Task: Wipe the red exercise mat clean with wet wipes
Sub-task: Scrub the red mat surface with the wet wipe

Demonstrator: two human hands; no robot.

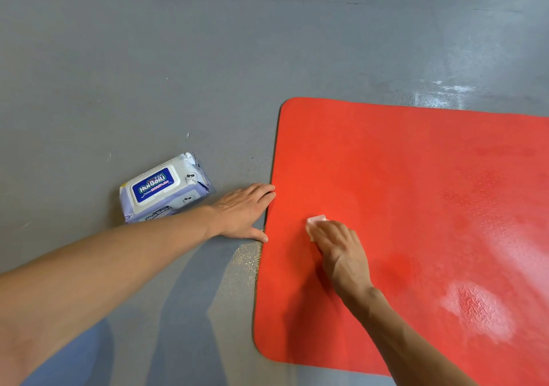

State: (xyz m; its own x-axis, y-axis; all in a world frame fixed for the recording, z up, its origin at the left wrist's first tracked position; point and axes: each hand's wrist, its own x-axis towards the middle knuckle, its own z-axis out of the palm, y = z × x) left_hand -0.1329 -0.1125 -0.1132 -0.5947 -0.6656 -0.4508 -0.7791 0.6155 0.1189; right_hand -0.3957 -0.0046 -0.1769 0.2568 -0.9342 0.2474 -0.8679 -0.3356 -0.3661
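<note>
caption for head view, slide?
Right hand presses a wipe on the red mat; left hand steadies its edge.

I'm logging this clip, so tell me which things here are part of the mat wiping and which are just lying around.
Part of the job:
red exercise mat
wet wipe under right hand
left hand at the mat's edge
pack of wet wipes

Just there:
grey floor

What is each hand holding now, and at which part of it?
The right hand presses a folded wet wipe onto the red mat, covering its near part. The left hand holds nothing; it rests flat on the floor at the mat's edge.
</note>
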